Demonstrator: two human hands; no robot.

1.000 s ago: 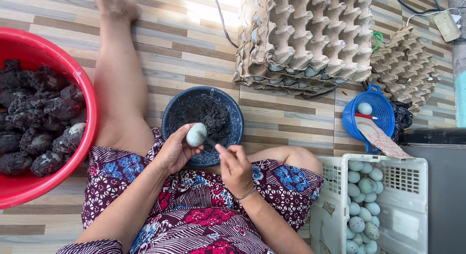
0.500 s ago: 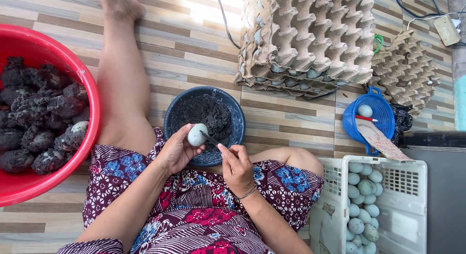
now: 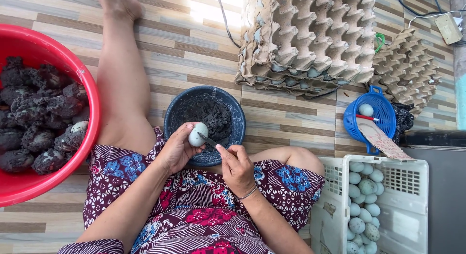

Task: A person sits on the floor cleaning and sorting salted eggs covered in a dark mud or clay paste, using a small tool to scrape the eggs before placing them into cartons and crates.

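Our left hand (image 3: 177,149) is curled around a pale egg (image 3: 196,135), fingers wrapped behind it so that only its front face shows. Our right hand (image 3: 237,166) pinches a thin dark blade (image 3: 208,140), its tip touching the egg's lower right side; the handle is hidden inside the fist, so we cannot tell what kind of tool it is. Both hands sit over the near rim of a dark blue bowl (image 3: 179,106) on the floor, which holds a heap of black crumbly stuff (image 3: 209,114).

Below the hands lies our lap in a patterned dress (image 3: 194,210), and one bare leg (image 3: 121,79) runs up past the bowl, its foot cut off by the top edge.

To the left, a red basin (image 3: 29,186), cut by the frame, is piled with black-coated lumps (image 3: 34,118); one pale egg shows among them, partly bared. Beyond the bowl stands a stack of grey egg trays (image 3: 310,35), with some eggs barely visible between the layers. A second stack (image 3: 405,69) lies to the right, beside a small blue basket (image 3: 376,110) holding one egg and a red-handled thing we cannot make out. At lower right a white crate (image 3: 417,186) holds pale eggs (image 3: 361,186); its bottom is cut off.
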